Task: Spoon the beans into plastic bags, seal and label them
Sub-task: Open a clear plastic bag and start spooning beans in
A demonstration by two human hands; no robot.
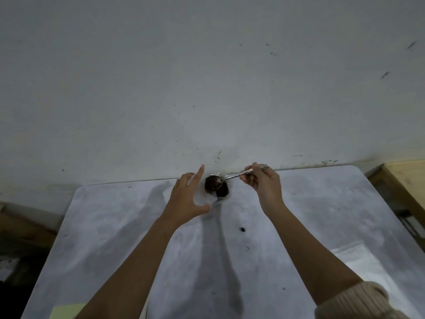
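Note:
A small clear container of dark beans (215,186) stands at the far edge of the white table (299,226), against the wall. My right hand (264,183) pinches the handle of a metal spoon (236,174); the spoon's bowl sits at the top of the beans. My left hand (188,199) hovers just left of the container, fingers spread and straight, thumb reaching toward its base. I cannot tell whether it touches the container.
A yellow sticky-note pad (65,311) lies at the near left table edge. Clear plastic (358,261) lies flat at the right side of the table. A small dark bean (242,229) sits mid-table. A wooden piece of furniture (404,180) stands at the right.

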